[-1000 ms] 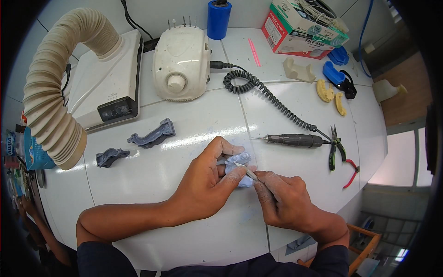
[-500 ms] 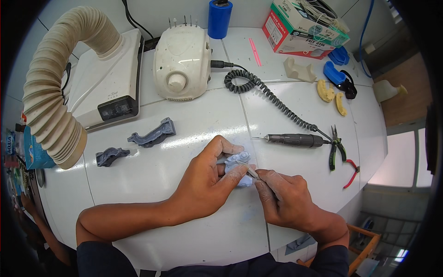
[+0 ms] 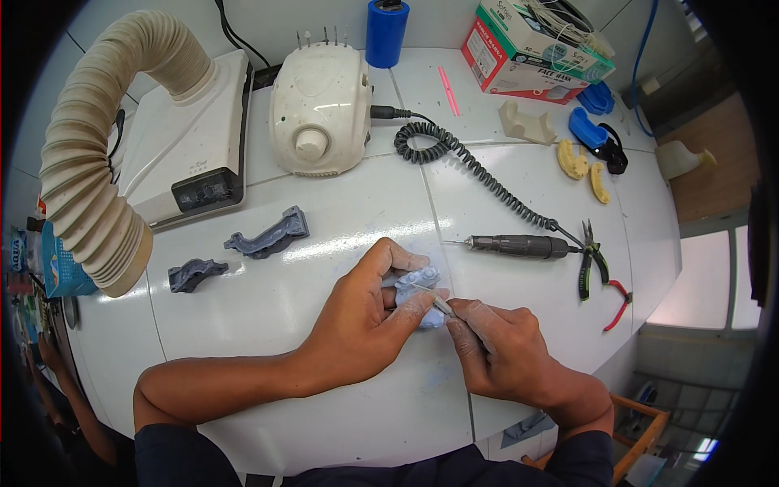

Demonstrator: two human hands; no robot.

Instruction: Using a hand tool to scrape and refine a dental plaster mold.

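My left hand [image 3: 365, 304] is closed around a pale blue dental model [image 3: 432, 319] with a lumpy surface, above the middle of the table. Its thumb and fingers cover much of the model. In my right hand [image 3: 510, 345] is a slim metal carving tool [image 3: 442, 306], pinched between thumb and fingers. The tool's thin tip lies against the model, close to my left thumb. White dust coats the fingertips of both hands. Beyond my right hand lies a dark rotary handpiece [image 3: 519, 246] with a thin bur, joined by a coiled cord to a cream control unit [image 3: 319, 114].
Two dark grey moulded pieces [image 3: 272, 234] lie to the left. A ribbed extraction hose [image 3: 89, 154] arches over the left side. At right are green-handled pliers [image 3: 591, 264] and a red-handled tool [image 3: 621, 307]. Boxes [image 3: 527, 57] and yellow dental casts [image 3: 573, 161] stand behind. Another person's arm [image 3: 77, 394] shows far left.
The carving tool's tip has shifted slightly on the model, and my right fingers have moved a little with it. My left hand keeps its place. The other person's arm has moved a bit.
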